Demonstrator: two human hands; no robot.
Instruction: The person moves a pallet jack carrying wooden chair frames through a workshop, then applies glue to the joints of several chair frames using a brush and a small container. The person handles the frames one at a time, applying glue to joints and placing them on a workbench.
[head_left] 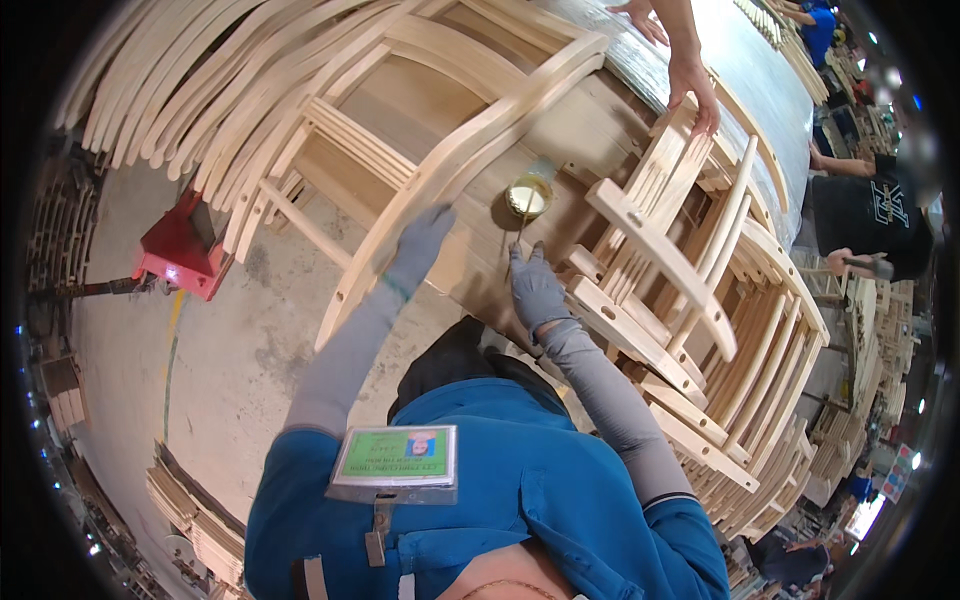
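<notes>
My left hand point(424, 244), in a grey glove, is closed on the curved side rail of a pale wooden chair frame point(460, 150) that leans to the left. My right hand point(538, 284), gloved too, pinches a thin stick point(523, 228). The stick's far end reaches into a small round cup point(528, 197) of creamy liquid. Whether that end carries bristles is hidden. Brown cardboard point(480, 240) lies under the cup.
Curved wooden parts point(190, 80) are stacked at far left, above a red pallet jack point(185, 245). Slatted chair parts point(690, 260) pile up on the right. Another person's hand point(694, 90) touches that pile from the far side. A person in black point(870, 215) stands farther right.
</notes>
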